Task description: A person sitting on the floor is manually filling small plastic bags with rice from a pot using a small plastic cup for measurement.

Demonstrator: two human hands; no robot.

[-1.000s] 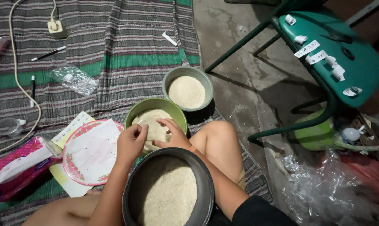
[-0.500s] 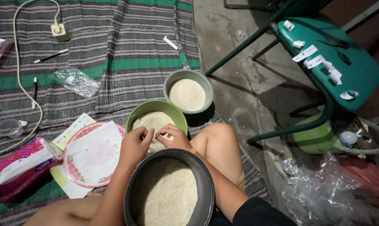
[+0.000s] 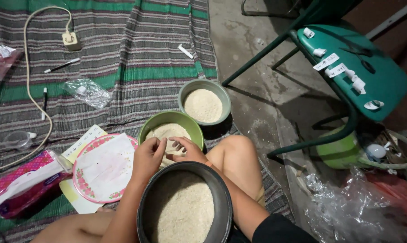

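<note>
While over the green bowl (image 3: pixel 171 120), both hands' fingers (image 3: pixel 161 145) among rice (image 3: pixel 167 132).

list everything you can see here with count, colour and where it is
green bowl: 1, green, holds pale grains, centre, under both hands
grey bowl: 1, grey-green, holds pale grains, just beyond the green bowl
dark pot: 1, black, full of pale grains, nearest the camera
plate: 1, white with pink flowered rim, left of the pot, white paper on it
tissue pack: 1, pink, far left
mat: 1, grey and green stripes, on the floor
power cable: 1, cream, ends in a socket at top left
pens: 2, on the mat, left
plastic bag: 1, clear, on the mat
chair: 1, green, right, paper slips on the seat
left hand: 1, fingers in the green bowl
right hand: 1, fingers in the green bowl
</note>
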